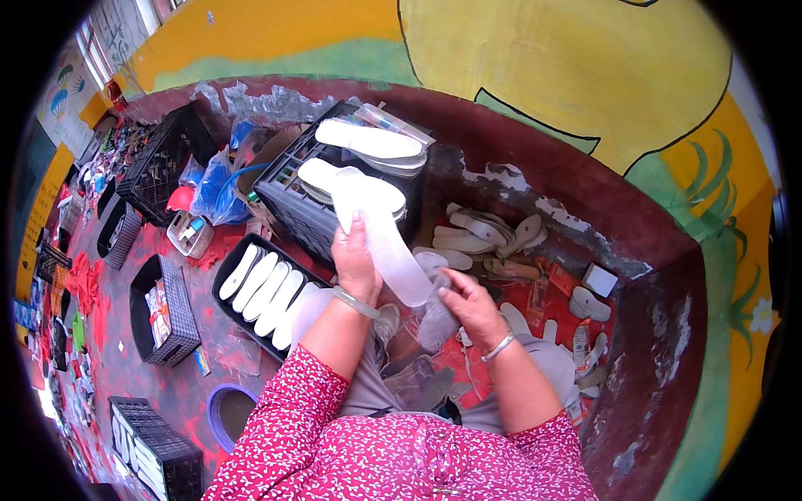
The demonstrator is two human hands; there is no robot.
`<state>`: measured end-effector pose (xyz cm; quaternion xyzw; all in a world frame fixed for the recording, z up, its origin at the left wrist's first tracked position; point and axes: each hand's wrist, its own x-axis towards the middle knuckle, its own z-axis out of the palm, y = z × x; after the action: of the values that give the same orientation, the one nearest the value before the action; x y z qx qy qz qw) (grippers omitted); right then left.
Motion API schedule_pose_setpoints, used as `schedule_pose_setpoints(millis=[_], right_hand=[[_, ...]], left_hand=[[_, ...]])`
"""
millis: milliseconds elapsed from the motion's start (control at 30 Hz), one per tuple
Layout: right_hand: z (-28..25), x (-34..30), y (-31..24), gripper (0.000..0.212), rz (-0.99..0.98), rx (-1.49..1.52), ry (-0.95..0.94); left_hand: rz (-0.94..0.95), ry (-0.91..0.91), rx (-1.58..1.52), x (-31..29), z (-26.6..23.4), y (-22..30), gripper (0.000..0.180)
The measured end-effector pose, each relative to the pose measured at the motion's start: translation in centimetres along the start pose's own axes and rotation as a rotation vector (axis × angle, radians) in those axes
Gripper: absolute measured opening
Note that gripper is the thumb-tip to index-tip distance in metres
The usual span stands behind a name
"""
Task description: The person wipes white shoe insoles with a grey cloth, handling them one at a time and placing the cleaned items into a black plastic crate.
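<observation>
My left hand (357, 260) is closed on a long white insole (388, 250), thumb on top, holding it slanted in front of me. A grey cloth (438, 319) is in my right hand (472, 309), pinched between fingers and thumb, and it meets the insole's lower end. Just beyond my left hand, a black crate (305, 225) bears two stacks of white insoles (372, 140); the held insole's upper end overlaps the nearer stack in view. To the left, a black basket (230, 292) holds a row of several white insoles (266, 288).
More insoles and soles (476, 230) lie heaped by the wall at right. A purple basin (230, 415), a grey woven basket (163, 309) and another black crate (159, 447) stand on the left floor. Blue plastic bags (219, 188) lie beside the big crate.
</observation>
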<state>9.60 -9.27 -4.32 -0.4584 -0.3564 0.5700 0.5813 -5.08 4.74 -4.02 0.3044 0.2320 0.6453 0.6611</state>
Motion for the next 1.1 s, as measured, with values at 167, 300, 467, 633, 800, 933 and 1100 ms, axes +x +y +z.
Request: schedule_pose_setpoints(millis=[167, 300, 467, 633, 800, 933, 1100], right_hand=[[-0.1, 0.5, 2.2, 0.026, 0.217, 0.109, -0.038], [-0.8, 0.4, 1.8, 0.025, 0.323, 0.450, -0.130], [0.9, -0.8, 1.1, 0.030, 0.418, 0.566, -0.308], [1.1, -0.7, 1.8, 0.021, 0.517, 0.312, -0.197], [-3.4, 0.9, 6.2, 0.016, 0.427, 0.000, 0.194], [-4.2, 0.9, -1.5, 0.024, 0.052, 0.358, 0.308], [-3.9, 0.1, -5.1, 0.035, -0.129, 0.464, 0.229]], left_hand=[[-0.250, -0.118, -0.038, -1.3, 1.5, -0.4, 0.044], [-0.450, -0.294, -0.340, -1.5, 2.8, 0.8, 0.064], [-0.542, -0.356, -0.328, -1.5, 1.6, 0.5, 0.047], [-0.459, -0.439, -0.358, -1.1, 0.8, 0.3, 0.034], [-0.317, -0.300, -0.138, -0.9, 1.8, 1.5, 0.030], [-0.319, -0.340, 0.131, -1.7, 1.8, 1.3, 0.021], [-0.321, -0.496, 0.400, -3.4, 1.9, -1.2, 0.017]])
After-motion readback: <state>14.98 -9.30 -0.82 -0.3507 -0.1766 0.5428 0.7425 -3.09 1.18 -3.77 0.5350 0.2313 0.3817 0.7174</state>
